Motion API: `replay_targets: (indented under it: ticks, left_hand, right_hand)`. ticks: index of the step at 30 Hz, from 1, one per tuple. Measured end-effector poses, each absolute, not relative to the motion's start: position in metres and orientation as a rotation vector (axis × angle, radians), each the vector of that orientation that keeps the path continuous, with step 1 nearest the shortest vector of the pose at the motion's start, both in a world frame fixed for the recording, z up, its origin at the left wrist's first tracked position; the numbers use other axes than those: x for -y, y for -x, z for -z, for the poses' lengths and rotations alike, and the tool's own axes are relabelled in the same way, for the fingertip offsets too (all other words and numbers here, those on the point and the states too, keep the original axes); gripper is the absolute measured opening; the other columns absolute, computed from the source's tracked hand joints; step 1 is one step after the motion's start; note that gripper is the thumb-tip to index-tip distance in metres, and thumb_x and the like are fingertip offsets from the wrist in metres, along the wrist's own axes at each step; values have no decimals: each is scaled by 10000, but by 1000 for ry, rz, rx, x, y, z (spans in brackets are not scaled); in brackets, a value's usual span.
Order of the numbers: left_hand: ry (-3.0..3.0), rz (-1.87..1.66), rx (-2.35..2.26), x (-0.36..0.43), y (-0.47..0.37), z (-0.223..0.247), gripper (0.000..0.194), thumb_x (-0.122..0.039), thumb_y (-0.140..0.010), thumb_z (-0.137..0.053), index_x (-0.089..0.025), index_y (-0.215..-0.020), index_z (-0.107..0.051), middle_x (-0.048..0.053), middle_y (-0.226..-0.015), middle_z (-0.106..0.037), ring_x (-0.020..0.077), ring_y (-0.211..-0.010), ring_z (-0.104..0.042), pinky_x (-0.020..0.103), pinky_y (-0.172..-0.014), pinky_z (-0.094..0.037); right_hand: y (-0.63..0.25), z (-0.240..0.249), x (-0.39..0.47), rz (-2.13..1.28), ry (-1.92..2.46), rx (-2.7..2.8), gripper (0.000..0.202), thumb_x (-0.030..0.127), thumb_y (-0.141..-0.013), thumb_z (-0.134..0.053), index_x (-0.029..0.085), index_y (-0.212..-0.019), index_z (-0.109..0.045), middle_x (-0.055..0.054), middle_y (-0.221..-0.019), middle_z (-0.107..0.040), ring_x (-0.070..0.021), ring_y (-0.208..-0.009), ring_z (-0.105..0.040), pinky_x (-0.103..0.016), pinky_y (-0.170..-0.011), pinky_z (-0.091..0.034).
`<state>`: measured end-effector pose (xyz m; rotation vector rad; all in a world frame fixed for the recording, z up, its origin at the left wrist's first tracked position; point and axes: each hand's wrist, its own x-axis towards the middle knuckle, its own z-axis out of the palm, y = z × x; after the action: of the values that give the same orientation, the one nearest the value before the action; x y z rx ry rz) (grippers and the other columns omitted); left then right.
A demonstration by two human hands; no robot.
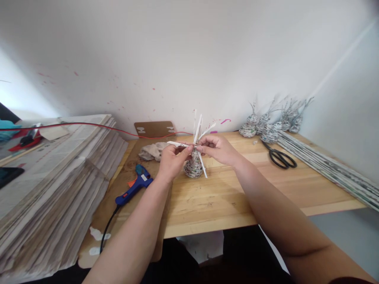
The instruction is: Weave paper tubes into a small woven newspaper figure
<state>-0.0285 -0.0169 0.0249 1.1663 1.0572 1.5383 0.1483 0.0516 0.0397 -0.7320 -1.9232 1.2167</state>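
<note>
A small woven paper vase [194, 169], coiled from rolled newspaper strips, stands on the wooden table in front of me. Loose paper strips [199, 128] fan upward and sideways from its narrow neck. My left hand [175, 158] pinches the neck and a strip from the left, thumb and fingers closed. From the right, my right hand [217, 149] grips a strip at the same spot, its fingertips nearly meeting the left thumb. One strip [202, 163] hangs down past the vase's right side. The fingers partly cover the neck.
Left of the vase, a blue glue gun [134, 187] and a crumpled cloth [152, 151] lie on a brown board [118, 221]. Tall newspaper stacks [68, 189] fill the left. At right are black scissors [282, 158], long paper rolls [325, 169] and several woven pieces [250, 125]. A red wire [127, 132] crosses behind.
</note>
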Motion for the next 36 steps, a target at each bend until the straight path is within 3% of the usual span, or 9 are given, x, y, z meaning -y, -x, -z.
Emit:
replay_targets:
  ticks: [5, 11, 22, 28, 32, 36]
  left_hand:
    - [-997, -1524, -1030, 16, 26, -28, 481, -447, -564, -905, -156, -858, -660, 27, -824, -703, 158, -760, -667, 293, -664, -593]
    - [-1044, -1557, -1060, 17, 23, -26, 493, -507, -609, -867, -174, -889, -636, 26, -827, -694, 167, -730, -670, 298, -615, -599]
    - [-1339, -1637, -1340, 12, 26, -16, 312, -426, -748, -781, -136, -856, -738, 87, -809, -749, 215, -770, -707, 342, -746, -582]
    - [-1625, -1863, -1275, 16, 23, -18, 114, -278, -782, -766, -189, -847, -794, 76, -913, -761, 205, -927, -697, 346, -873, -563]
    - [-1377, -1763, -1162, 18, 23, -20, 179, -335, -759, -788, -203, -879, -795, 72, -932, -756, 200, -852, -698, 338, -758, -595]
    - [-1033, -1647, -1116, 17, 23, -24, 350, -405, -637, -870, -171, -872, -761, 51, -826, -748, 173, -720, -683, 312, -658, -581]
  right_hand:
    - [-146, -39, -52, -1408, 761, 1794, 401, 493, -667, -836, 161, -812, -666, 26, -664, -599, -80, -550, -491, -217, -498, -386]
    - [-144, -39, -47, -1447, 772, 1771, 365, 480, -707, -805, 157, -786, -656, 19, -658, -612, -85, -562, -517, -219, -514, -406]
    - [-138, -39, -43, -1264, 776, 1818, 287, 414, -716, -790, 151, -756, -682, -12, -700, -665, -121, -644, -584, -268, -641, -471]
    - [-140, -42, -43, -1227, 869, 1817, 315, 442, -687, -800, 149, -715, -688, -1, -641, -645, -109, -593, -554, -258, -590, -438]
    - [-141, -43, -43, -1320, 836, 1788, 344, 469, -668, -822, 153, -723, -697, 4, -633, -637, -97, -575, -524, -235, -526, -385]
    - [-138, -39, -45, -1474, 786, 1677, 336, 433, -632, -861, 155, -741, -707, 7, -643, -642, -86, -561, -502, -222, -500, -363]
